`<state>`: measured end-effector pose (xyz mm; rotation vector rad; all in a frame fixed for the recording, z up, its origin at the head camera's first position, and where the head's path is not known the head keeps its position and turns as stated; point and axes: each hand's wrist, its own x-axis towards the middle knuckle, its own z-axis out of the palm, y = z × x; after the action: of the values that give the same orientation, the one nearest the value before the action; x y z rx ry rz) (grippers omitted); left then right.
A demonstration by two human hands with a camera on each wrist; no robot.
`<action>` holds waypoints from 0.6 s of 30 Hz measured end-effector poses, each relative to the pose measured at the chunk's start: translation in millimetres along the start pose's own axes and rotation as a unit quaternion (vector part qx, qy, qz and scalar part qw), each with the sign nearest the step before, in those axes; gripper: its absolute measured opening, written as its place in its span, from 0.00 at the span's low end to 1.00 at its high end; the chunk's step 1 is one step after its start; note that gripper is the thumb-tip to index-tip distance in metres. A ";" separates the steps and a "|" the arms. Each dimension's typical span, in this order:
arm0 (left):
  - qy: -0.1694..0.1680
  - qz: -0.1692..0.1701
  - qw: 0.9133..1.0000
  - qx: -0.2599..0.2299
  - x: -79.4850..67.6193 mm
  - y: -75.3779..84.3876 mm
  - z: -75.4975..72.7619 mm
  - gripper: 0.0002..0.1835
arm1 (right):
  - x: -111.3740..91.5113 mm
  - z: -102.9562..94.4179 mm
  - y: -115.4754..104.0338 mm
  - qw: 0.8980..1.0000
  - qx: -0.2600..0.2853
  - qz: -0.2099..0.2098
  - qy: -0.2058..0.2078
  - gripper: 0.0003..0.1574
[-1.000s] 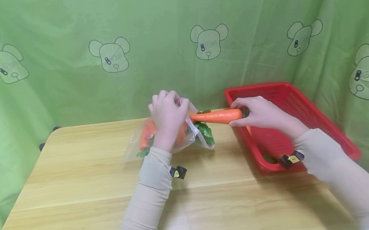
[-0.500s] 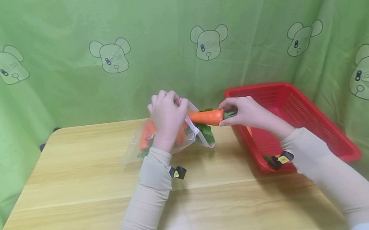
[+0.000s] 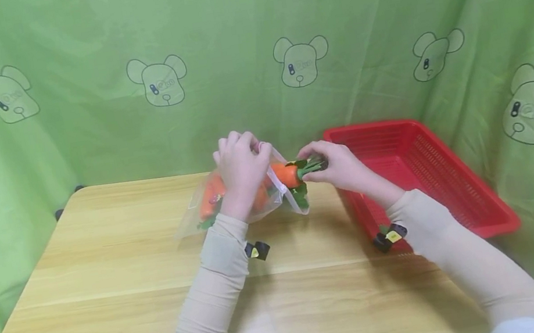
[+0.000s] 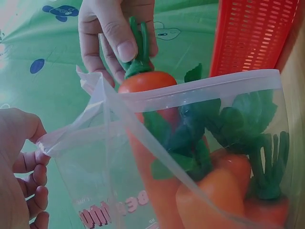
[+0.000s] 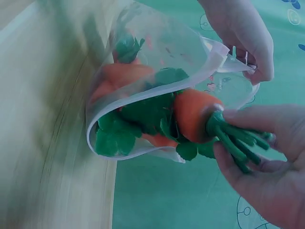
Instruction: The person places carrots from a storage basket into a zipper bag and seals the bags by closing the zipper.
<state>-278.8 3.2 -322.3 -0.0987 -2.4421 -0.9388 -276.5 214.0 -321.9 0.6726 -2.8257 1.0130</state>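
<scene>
My left hand (image 3: 242, 165) pinches the upper rim of a clear zip bag (image 4: 233, 79), holding its mouth open toward the right. Between the thumb and fingers of my right hand (image 3: 336, 165) is the green stem top of an orange carrot (image 5: 193, 113). That carrot lies mostly inside the bag; in the left wrist view its thick end pokes out past the rim. More orange carrots (image 4: 267, 212) with green tops and some green leaves (image 5: 112, 136) fill the bag. In the head view my left hand hides part of the bag.
A red perforated basket (image 3: 461, 187) stands on the right of the wooden table (image 3: 107, 287). Something green (image 3: 383, 227) shows at its near left corner, partly covered by my right wrist strap. A green curtain (image 3: 220, 15) hangs close behind the table.
My right hand has moved left, sliding the carrot tip-first into the bag until little more than its top shows outside. The left hand and the bag stay where they were.
</scene>
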 end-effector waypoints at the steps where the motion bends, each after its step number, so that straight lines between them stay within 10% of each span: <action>1: 0.002 -0.001 1.000 0.000 0.3 -0.4 -0.3 0.10 | 0.0 0.3 0.5 1.000 0.013 -0.003 -0.008 0.26; 9: 0.022 0.000 1.000 -0.011 2.2 -3.6 -5.4 0.10 | -3.9 -3.6 7.1 0.997 0.061 -0.011 -0.052 0.32; 18: 0.019 0.000 1.000 -0.020 1.0 -3.2 -5.2 0.11 | -6.8 -2.1 7.6 1.000 0.029 -0.001 -0.006 0.25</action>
<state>-278.2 -2.7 -320.5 -0.0943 -2.3886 -0.9801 -273.8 223.1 -326.1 0.6893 -2.8149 1.0974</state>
